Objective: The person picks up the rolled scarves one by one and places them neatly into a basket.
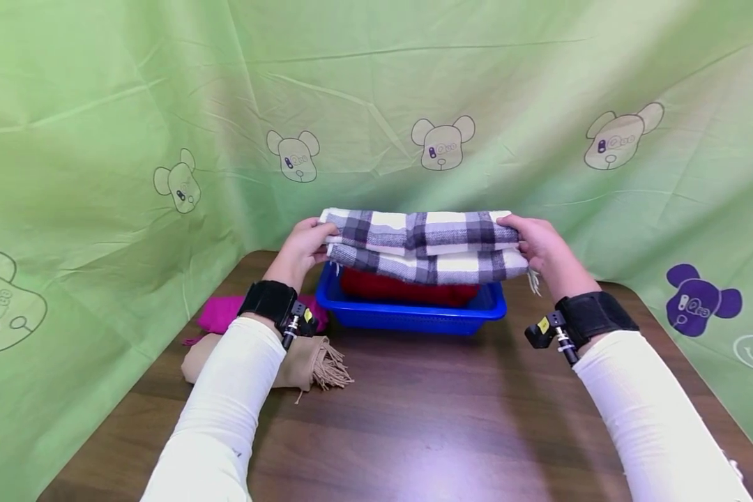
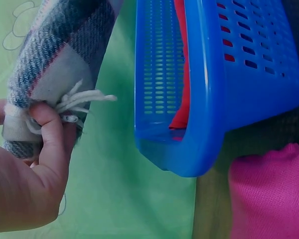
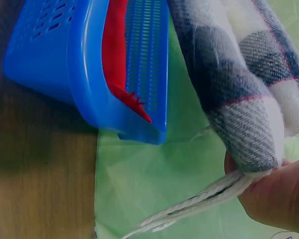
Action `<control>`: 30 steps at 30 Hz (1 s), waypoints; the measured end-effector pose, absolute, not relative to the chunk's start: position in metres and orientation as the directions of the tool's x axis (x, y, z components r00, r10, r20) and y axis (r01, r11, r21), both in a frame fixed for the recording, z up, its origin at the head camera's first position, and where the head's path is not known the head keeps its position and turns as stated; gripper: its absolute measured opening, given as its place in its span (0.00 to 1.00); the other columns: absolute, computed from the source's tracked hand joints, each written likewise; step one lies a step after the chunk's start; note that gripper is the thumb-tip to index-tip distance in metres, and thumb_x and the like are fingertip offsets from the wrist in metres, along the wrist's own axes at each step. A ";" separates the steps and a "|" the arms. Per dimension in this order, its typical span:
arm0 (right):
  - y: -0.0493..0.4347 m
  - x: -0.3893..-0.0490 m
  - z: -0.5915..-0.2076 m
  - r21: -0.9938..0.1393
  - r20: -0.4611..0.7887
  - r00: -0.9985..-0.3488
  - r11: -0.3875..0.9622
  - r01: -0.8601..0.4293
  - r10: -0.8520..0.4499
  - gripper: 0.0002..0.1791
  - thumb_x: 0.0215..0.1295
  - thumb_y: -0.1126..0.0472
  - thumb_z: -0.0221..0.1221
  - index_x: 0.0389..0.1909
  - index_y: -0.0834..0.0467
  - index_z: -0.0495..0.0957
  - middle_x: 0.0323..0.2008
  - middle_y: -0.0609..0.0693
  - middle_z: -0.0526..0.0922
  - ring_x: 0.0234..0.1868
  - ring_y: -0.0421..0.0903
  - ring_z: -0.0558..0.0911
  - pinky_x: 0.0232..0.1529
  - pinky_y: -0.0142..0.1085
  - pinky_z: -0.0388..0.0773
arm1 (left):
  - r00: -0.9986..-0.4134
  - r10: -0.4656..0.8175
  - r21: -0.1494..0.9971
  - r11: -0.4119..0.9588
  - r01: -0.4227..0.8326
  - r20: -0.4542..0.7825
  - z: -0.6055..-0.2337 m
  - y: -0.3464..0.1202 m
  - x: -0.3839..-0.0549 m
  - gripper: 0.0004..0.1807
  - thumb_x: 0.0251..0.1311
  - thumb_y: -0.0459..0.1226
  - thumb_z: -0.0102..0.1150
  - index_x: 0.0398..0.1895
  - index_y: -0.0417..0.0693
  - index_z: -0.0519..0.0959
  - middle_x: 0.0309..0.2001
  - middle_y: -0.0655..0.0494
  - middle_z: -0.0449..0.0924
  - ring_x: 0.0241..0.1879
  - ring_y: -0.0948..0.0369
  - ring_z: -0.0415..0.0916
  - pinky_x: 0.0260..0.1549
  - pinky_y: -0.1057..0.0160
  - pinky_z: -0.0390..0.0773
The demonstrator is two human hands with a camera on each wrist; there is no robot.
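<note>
A folded grey and white plaid scarf [image 1: 423, 244] hangs in the air above the blue basket [image 1: 408, 318]. My left hand [image 1: 304, 245] grips its left end, with fingers curled round the fringed edge, as the left wrist view shows. At the opposite end my right hand [image 1: 542, 245] holds the scarf, and white fringe [image 3: 199, 201] dangles there. Inside the basket lies a red cloth [image 1: 408, 287], partly hidden by the plaid scarf in the head view. The scarf is apart from the basket's rim in both wrist views.
Left of the basket lie a magenta knitted cloth [image 1: 219, 314] and, nearer, a folded beige scarf [image 1: 298, 362] with fringe; my left arm partly covers both. All rest on a brown wooden table [image 1: 427, 411]. A green curtain [image 1: 364, 84] with bear prints surrounds the table's back and sides.
</note>
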State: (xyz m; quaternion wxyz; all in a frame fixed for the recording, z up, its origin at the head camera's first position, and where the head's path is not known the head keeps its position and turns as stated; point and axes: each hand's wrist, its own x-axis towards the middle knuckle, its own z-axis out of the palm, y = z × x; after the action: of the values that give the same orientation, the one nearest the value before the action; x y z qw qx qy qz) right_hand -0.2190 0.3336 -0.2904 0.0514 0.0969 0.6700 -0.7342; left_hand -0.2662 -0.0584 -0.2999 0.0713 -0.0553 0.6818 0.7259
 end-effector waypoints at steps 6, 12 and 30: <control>0.330 -0.226 -0.296 -0.978 -0.190 -0.979 -0.099 0.181 0.080 0.11 0.63 0.60 0.62 0.42 0.57 0.72 0.26 0.41 0.82 0.30 0.39 0.81 0.33 0.31 0.80 | -0.987 0.012 0.985 -0.061 -0.163 -0.162 -0.303 -0.055 -0.272 0.14 0.57 0.27 0.53 0.48 0.42 0.71 0.28 0.53 0.78 0.23 0.61 0.76 0.22 0.67 0.80; 0.326 -0.236 -0.300 -0.985 -0.173 -0.975 -0.022 0.172 0.137 0.19 0.64 0.56 0.62 0.52 0.57 0.71 0.35 0.45 0.83 0.39 0.42 0.81 0.41 0.31 0.80 | -0.988 -0.006 0.988 -0.034 -0.152 -0.152 -0.304 -0.052 -0.279 0.23 0.61 0.28 0.55 0.61 0.41 0.69 0.35 0.52 0.76 0.25 0.62 0.76 0.25 0.67 0.80; 0.327 -0.233 -0.299 -0.966 -0.102 -0.988 0.225 0.127 0.119 0.44 0.69 0.46 0.56 0.74 0.65 0.49 0.73 0.67 0.50 0.70 0.63 0.59 0.66 0.53 0.63 | -0.978 -0.091 0.974 0.110 -0.197 -0.188 -0.310 -0.067 -0.278 0.35 0.63 0.30 0.58 0.73 0.46 0.58 0.69 0.39 0.60 0.67 0.43 0.60 0.63 0.49 0.67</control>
State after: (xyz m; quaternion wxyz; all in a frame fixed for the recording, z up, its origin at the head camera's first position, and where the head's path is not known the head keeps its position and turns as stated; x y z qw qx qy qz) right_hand -0.2331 0.3271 -0.2988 0.0034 0.0785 0.7826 -0.6175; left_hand -0.2777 -0.0666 -0.3102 0.0402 -0.0967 0.7439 0.6600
